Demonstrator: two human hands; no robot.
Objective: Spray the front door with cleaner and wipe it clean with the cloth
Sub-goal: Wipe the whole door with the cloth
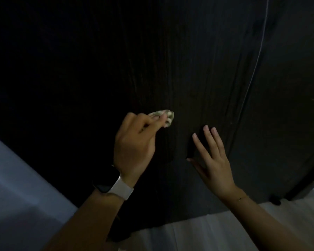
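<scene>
My left hand [134, 142], watch [114, 185] on wrist, pinches a bunched cloth [166, 117] w/ fingertips, pressed to the dark door [188, 60]. Just right of it, my right hand [213, 160] is empty, fingers spread, flat vs. door. Pale floor [198, 232] below.

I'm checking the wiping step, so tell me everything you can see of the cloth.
The cloth is small, pale, whitish with faint greenish mottling, and looks like soft fabric bunched into a wad. Only its tip shows, poking out past the fingertips of the left hand, which pinches it; the rest is hidden in the grip. It sits against or very near the dark wood-grain door, about mid-frame; actual contact cannot be confirmed in the dim light. The right hand is open beside it, not touching it.
</scene>
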